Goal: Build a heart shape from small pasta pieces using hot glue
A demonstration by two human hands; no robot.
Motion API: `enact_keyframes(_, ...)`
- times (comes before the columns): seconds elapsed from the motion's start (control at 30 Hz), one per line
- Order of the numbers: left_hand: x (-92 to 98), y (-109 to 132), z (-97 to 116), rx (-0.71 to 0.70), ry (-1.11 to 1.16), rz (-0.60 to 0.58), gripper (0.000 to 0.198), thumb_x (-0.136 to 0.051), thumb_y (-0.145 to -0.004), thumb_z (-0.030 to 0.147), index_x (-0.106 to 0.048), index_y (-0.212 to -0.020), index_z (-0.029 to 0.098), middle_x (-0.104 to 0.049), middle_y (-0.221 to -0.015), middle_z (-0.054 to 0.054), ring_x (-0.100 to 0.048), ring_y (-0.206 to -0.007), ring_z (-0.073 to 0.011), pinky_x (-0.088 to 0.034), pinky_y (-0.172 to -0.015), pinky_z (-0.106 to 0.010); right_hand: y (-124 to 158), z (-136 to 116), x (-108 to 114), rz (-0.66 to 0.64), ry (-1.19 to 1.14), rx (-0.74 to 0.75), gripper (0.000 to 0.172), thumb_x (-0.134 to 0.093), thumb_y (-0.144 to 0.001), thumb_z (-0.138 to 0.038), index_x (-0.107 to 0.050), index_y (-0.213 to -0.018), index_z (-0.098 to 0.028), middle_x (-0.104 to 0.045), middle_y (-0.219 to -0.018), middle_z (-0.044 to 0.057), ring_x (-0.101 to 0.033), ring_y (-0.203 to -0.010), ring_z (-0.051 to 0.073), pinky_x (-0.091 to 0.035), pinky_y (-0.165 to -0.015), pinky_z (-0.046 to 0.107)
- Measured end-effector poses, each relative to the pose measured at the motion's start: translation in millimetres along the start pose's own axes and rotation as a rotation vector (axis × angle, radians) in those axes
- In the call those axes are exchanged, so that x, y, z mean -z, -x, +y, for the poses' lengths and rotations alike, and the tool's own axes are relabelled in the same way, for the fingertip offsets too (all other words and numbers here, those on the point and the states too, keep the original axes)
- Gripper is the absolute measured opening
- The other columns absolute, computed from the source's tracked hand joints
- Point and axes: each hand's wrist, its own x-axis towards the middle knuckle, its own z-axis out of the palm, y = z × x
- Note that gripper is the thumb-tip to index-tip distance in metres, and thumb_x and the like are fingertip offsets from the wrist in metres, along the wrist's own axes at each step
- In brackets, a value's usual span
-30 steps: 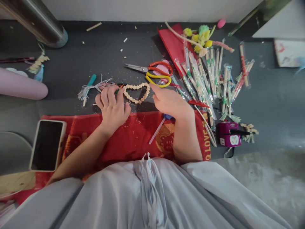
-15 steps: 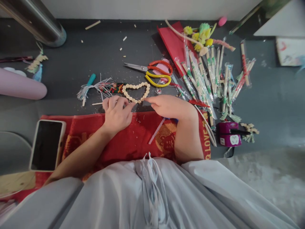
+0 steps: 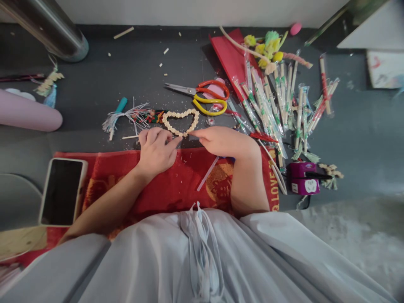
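A heart-shaped ring (image 3: 196,116) of small pale knotted pieces lies on the dark surface, its point towards me. My left hand (image 3: 157,150) has its fingers curled, with thumb and forefinger closed at the lower left side of the heart near the point. From the right, my right hand (image 3: 221,141) bends in at the wrist, its fingertips pressed together at the heart's point. The exact grip under the fingertips is too small to make out. Scissors (image 3: 202,93) with one orange-red and one yellow handle rest just beyond the heart.
A red towel (image 3: 186,185) lies under my forearms, with a phone (image 3: 63,191) at its left. Many wrapped sticks (image 3: 268,101) lie right, beside a purple box (image 3: 303,179). A tassel of white threads (image 3: 123,118) is left of the heart. A metal post (image 3: 59,33) stands back left.
Almost nothing differs. My left hand has shifted very slightly at the heart's point; the heart stays in place between both hands.
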Motion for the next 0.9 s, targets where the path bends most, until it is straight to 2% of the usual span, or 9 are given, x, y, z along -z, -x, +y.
enact_keyframes(0.17, -0.2, 1.0, -0.4, 0.085, 0.067, -0.096, 0.037, -0.053, -0.094, 0.023, -0.079, -0.119, 0.031, -0.066, -0.096, -0.009, -0.053, -0.108, -0.0331, -0.038, -0.096, -0.055, -0.1, 0.9, -0.4, 0.003, -0.003, -0.001, 0.044, -0.04, -0.095, -0.011, -0.075, -0.121, -0.022, -0.077, -0.133, 0.009, -0.072, -0.114, 0.025, -0.049, -0.089, 0.032)
enact_keyframes(0.37, 0.2, 1.0, -0.6, 0.064, 0.07, -0.066, 0.038, -0.056, -0.091, 0.021, -0.079, -0.119, 0.032, -0.067, -0.096, -0.01, -0.055, -0.107, -0.0328, -0.037, -0.095, -0.055, 0.3, 0.4, -0.8, 0.02, 0.0, 0.003, 0.045, -0.042, -0.094, -0.011, -0.076, -0.12, -0.025, -0.078, -0.13, 0.007, -0.073, -0.111, 0.025, -0.049, -0.085, 0.032)
enact_keyframes(0.5, 0.4, 0.7, 0.1, 0.079, 0.104, -0.087, 0.04, -0.058, -0.089, 0.022, -0.079, -0.121, 0.032, -0.068, -0.098, -0.011, -0.055, -0.108, -0.0341, -0.038, -0.097, -0.057, 0.8, -1.1, 0.1, 0.022, 0.024, -0.009, 0.044, -0.042, -0.094, -0.011, -0.077, -0.116, -0.025, -0.079, -0.127, 0.006, -0.072, -0.107, 0.024, -0.047, -0.082, 0.031)
enact_keyframes(0.9, 1.2, -0.9, 2.1, 0.014, 0.034, -0.088, 0.037, -0.054, -0.095, 0.023, -0.079, -0.12, 0.031, -0.069, -0.095, -0.01, -0.054, -0.106, -0.0322, -0.038, -0.094, -0.053, 1.5, -1.1, -0.6, 0.034, 0.029, -0.001, 0.045, -0.041, -0.095, -0.01, -0.077, -0.119, -0.025, -0.08, -0.125, 0.005, -0.072, -0.104, 0.021, -0.045, -0.08, 0.029)
